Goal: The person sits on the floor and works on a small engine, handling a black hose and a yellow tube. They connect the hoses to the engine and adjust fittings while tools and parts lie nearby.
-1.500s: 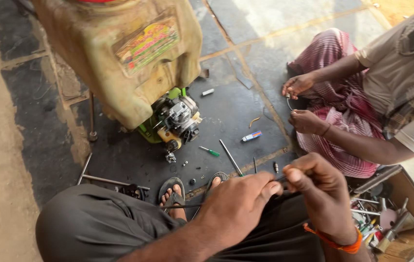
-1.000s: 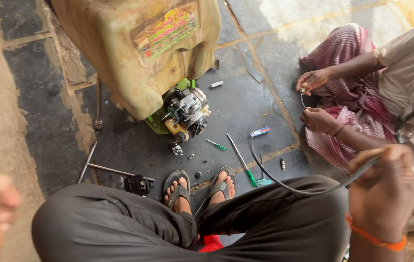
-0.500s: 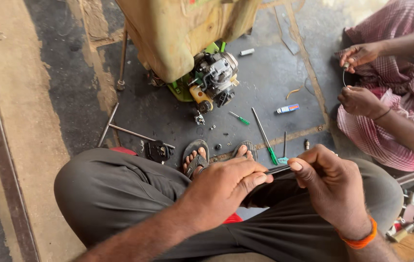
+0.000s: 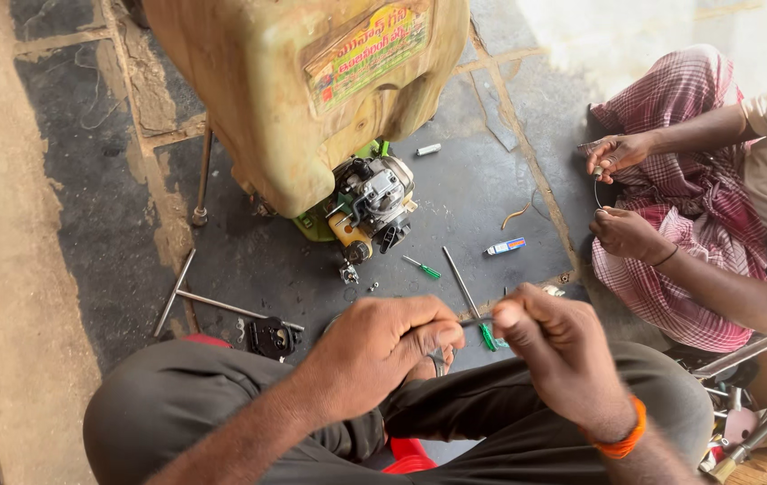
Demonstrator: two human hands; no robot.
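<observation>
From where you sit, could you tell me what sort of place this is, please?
Probably an informal floor-level repair spot for small engine machines: a yellowed tank with a small engine stands on the stone floor, screwdrivers lie scattered about, and a box of tools sits nearby.

Outdoor repair workshop, small engine (image 4: 372, 203) under yellowed tank (image 4: 293, 81), screwdrivers (image 4: 422, 267) on stone floor (image 4: 33, 269)

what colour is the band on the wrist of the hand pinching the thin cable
Orange. The wristband sits on the right hand, clearest in the head view.
</observation>
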